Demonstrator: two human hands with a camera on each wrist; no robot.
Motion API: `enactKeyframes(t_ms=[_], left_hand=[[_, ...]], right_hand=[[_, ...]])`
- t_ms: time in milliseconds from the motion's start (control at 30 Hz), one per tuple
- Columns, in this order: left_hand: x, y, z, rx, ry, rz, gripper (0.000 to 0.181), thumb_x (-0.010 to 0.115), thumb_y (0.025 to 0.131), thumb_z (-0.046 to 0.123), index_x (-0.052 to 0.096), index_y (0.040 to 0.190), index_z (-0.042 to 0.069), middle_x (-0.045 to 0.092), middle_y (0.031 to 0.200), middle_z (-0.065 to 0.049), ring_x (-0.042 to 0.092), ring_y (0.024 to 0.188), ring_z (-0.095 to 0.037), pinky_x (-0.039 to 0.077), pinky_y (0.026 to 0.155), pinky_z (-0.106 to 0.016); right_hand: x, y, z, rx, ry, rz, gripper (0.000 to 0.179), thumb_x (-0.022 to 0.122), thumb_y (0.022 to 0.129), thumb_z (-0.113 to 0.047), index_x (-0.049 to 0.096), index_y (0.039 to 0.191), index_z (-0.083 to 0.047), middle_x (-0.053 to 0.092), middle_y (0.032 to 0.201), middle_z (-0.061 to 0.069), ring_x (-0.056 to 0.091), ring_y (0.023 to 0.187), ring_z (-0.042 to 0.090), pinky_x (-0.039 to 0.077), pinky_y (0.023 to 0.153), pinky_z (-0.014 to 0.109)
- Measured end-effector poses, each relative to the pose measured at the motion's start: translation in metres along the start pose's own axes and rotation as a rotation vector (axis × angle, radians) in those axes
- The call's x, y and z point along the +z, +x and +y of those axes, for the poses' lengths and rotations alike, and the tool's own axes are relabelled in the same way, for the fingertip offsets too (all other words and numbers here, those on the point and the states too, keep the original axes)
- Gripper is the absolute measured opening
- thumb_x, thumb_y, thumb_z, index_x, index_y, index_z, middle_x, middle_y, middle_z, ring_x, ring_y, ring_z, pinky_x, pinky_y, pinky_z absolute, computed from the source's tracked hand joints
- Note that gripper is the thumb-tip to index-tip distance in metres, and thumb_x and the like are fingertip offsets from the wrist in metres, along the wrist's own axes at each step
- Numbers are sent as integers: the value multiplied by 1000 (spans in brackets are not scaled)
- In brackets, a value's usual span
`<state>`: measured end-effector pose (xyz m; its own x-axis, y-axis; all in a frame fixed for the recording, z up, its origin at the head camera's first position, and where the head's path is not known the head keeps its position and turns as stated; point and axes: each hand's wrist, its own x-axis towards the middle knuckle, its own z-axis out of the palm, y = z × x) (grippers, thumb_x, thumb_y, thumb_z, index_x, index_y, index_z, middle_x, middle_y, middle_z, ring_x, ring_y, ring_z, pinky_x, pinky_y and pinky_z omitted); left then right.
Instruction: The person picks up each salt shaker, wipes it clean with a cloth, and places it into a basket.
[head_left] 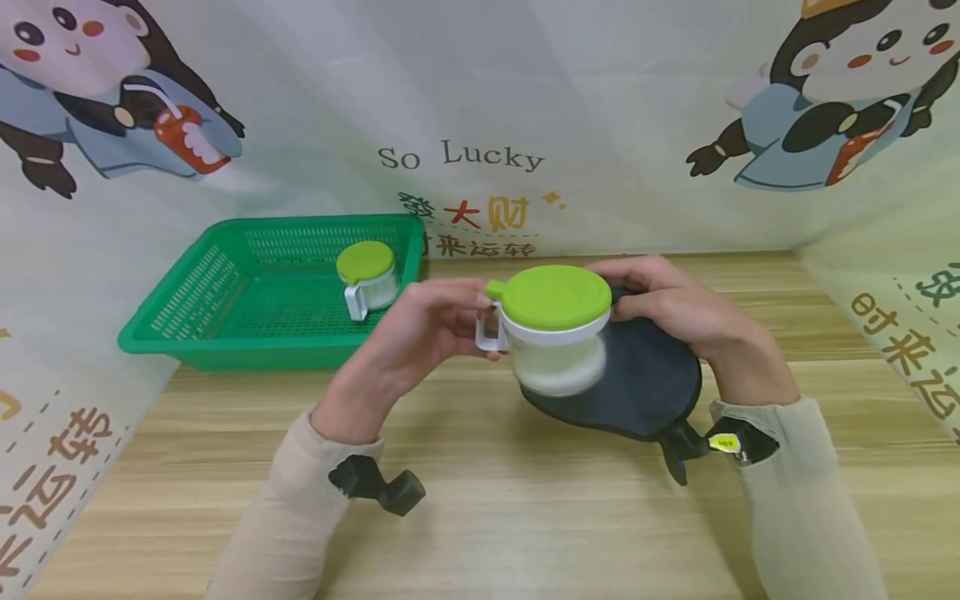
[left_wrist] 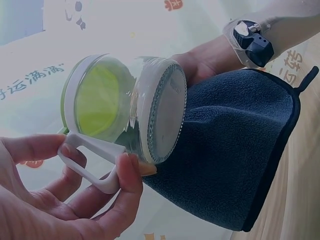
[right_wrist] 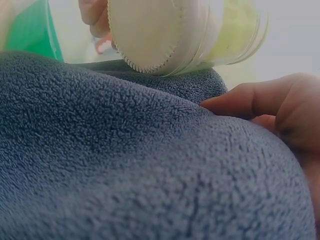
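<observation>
A clear glass seasoning jar (head_left: 558,358) with a green lid (head_left: 557,297) and a white handle (left_wrist: 92,160) is held up over the table. My left hand (head_left: 442,321) grips the handle, fingers curled round it in the left wrist view. On the other side, my right hand (head_left: 675,304) pinches a dark blue towel (head_left: 645,379), thumb and finger (right_wrist: 235,102) on its fold. The towel hangs beside and behind the jar, close against its side. In the left wrist view the ridged glass base (left_wrist: 170,112) shows, and part of the right hand is behind the jar.
At the back left stands a green plastic basket (head_left: 217,337) with slotted walls. A second jar (head_left: 371,279) with a green lid and white handle stands inside it, at the right end. A printed cloth backdrop (head_left: 480,92) rises behind the wooden table (head_left: 480,517).
</observation>
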<state>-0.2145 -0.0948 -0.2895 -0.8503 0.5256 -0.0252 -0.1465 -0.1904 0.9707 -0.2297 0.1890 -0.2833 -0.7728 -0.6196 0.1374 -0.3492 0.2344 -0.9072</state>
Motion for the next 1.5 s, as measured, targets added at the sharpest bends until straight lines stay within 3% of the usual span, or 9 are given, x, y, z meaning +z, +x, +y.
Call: enactKeyframes(t_ms=[1000, 1500], left_hand=[[0, 4, -5, -20, 14, 27, 15, 52, 88, 15, 63, 85, 6, 69, 77, -6, 67, 72, -21, 58, 71, -38], [0, 5, -7, -25, 10, 30, 15, 52, 88, 13, 60, 78, 5, 68, 75, -7, 66, 70, -21, 57, 69, -37]], right_hand=[[5, 7, 7, 38, -73, 9, 41, 49, 91, 4, 57, 130, -7, 63, 122, 7, 59, 109, 19, 49, 93, 28], [8, 10, 13, 52, -62, 19, 40, 48, 91, 5, 58, 129, -5, 63, 120, 9, 58, 107, 19, 47, 94, 28]])
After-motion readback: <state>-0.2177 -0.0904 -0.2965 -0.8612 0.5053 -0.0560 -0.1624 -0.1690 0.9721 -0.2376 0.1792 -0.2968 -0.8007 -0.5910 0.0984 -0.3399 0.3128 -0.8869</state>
